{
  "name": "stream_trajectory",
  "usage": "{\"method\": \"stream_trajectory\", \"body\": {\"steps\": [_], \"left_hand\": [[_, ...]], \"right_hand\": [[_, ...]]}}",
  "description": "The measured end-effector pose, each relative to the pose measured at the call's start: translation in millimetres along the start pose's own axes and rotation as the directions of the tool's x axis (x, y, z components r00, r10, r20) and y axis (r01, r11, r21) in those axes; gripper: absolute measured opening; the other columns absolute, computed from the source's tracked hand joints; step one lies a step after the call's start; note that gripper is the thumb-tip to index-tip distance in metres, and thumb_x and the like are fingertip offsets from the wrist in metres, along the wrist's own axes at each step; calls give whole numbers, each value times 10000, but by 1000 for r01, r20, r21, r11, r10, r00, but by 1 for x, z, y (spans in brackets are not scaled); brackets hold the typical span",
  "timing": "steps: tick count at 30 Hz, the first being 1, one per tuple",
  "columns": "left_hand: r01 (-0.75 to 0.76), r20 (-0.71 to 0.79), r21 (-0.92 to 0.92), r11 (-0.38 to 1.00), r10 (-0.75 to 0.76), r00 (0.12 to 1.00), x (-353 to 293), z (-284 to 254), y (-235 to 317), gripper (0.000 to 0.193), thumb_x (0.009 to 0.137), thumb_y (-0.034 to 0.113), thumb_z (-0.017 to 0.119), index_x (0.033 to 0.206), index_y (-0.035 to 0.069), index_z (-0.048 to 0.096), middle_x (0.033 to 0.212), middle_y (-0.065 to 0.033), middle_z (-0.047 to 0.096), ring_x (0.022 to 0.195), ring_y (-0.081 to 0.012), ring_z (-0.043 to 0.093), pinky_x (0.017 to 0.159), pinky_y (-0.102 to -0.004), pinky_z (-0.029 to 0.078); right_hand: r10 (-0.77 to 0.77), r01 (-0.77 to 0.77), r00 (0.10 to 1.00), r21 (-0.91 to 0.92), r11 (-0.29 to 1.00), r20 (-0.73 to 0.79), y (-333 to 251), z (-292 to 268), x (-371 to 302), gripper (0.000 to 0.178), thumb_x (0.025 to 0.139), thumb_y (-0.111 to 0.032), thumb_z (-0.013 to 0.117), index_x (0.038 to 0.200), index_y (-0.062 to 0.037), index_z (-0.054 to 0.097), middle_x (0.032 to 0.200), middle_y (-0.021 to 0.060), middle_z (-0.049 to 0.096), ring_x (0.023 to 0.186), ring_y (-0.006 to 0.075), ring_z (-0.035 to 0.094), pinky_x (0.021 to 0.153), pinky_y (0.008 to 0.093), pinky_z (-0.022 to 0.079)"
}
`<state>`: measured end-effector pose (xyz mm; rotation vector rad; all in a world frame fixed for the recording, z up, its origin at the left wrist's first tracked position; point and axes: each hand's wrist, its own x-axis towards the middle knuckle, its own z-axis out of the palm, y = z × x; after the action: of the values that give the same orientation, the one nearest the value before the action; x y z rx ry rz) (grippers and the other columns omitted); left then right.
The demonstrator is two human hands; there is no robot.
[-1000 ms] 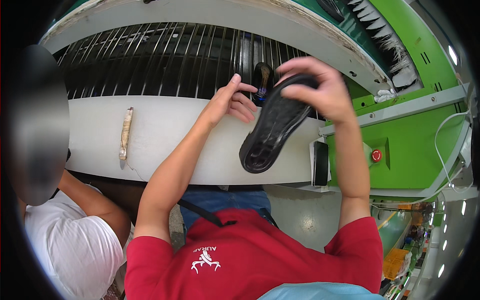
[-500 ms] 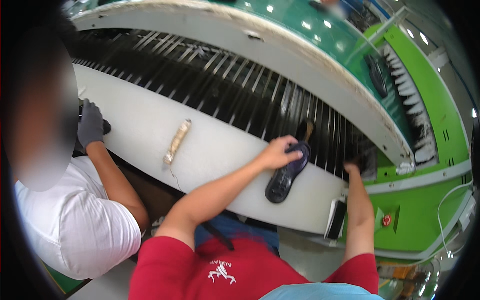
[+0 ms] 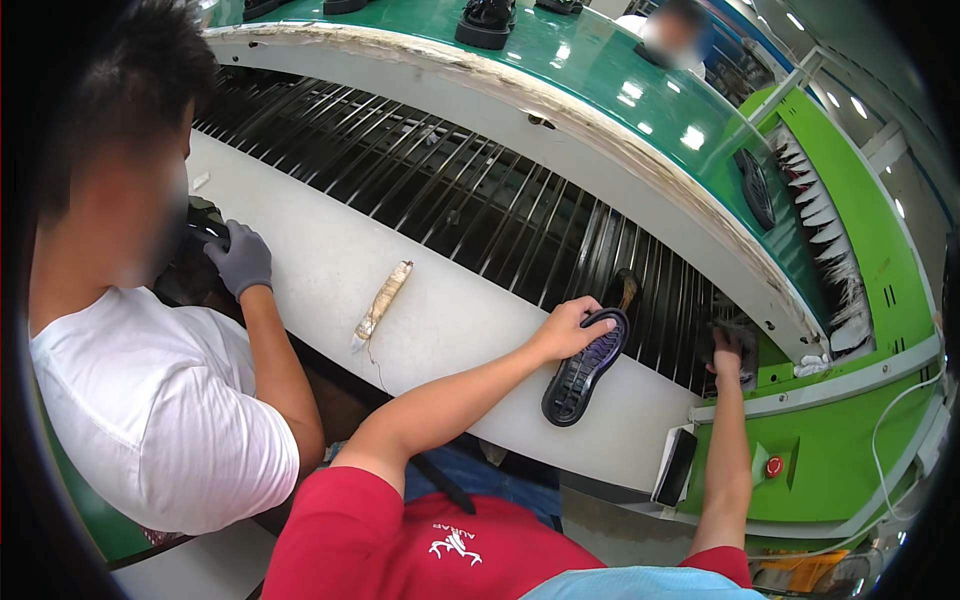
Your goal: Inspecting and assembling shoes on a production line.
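Observation:
My left hand grips the upper end of a black shoe sole, thumb on its inner face and fingers round the edge. The sole is tilted, its ridged hollow side facing up, above the white ledge. My right hand reaches to the right end of the metal rollers, beside the green machine housing. Its fingers are in shadow, and I cannot make out whether they hold anything. A dark piece with a brown patch lies on the rollers just beyond my left hand.
A tape-wrapped stick lies on the ledge. At left, a co-worker's gloved hand holds a dark item. A phone-like black panel stands at the ledge's right end. Above runs a green belt carrying shoes and a sole.
The view has shifted, so most things sit lower in it. The sole in my left hand now shows its ridged inside more fully. My right hand stays by the rollers' right end.

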<state>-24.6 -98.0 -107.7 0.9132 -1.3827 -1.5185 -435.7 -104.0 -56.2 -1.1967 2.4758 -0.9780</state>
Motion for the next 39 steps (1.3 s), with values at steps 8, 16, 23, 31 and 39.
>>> {"method": "stream_trajectory", "body": {"steps": [8, 16, 23, 31, 39], "left_hand": [[-373, -239, 76, 925, 380, 894, -33, 2, 74, 246, 1009, 214, 817, 1088, 8, 711, 927, -112, 783, 808, -178, 758, 720, -322, 578], [-666, 145, 529, 526, 718, 681, -132, 25, 93, 253, 900, 196, 869, 1071, 69, 732, 939, -103, 749, 817, -317, 744, 694, -416, 586], [-273, -150, 446, 852, 372, 916, -170, 33, 42, 300, 1003, 311, 802, 1103, 40, 723, 888, -188, 774, 804, -411, 763, 697, -454, 594], [-103, -96, 230, 968, 128, 987, -119, 28, 59, 335, 1064, 246, 745, 1325, 45, 680, 747, -129, 705, 678, -129, 651, 673, -320, 506], [-357, -101, 375, 856, 421, 902, -113, 42, 95, 632, 1024, 139, 770, 1609, 131, 530, 664, -72, 537, 608, -176, 522, 617, -317, 448]], "right_hand": [[134, -681, 732, 711, 176, 668, -46, -56, -184, 573, 1091, -589, 568, 1228, -47, 697, 994, 165, 769, 664, 161, 659, 527, 281, 471], [164, -717, 646, 519, 466, 746, 27, -49, -269, 853, 1118, -764, 261, 1508, -60, 543, 923, 233, 788, 550, 205, 660, 432, 256, 420], [90, -350, 828, 385, 854, 553, 0, -71, -290, 773, 1163, -693, 221, 1761, -207, 274, 602, 91, 658, 404, 125, 559, 378, 216, 350], [-446, 120, 861, 756, 644, 243, -90, -160, -255, 530, 1128, -152, 550, 1638, -21, 497, 649, -54, 621, 455, -2, 396, 409, 191, 308], [-962, 73, 265, 996, -49, -67, -221, -238, -255, 196, 1015, -16, 542, 1094, -62, 716, 511, -39, 510, 413, 57, 438, 430, 227, 343]]}}
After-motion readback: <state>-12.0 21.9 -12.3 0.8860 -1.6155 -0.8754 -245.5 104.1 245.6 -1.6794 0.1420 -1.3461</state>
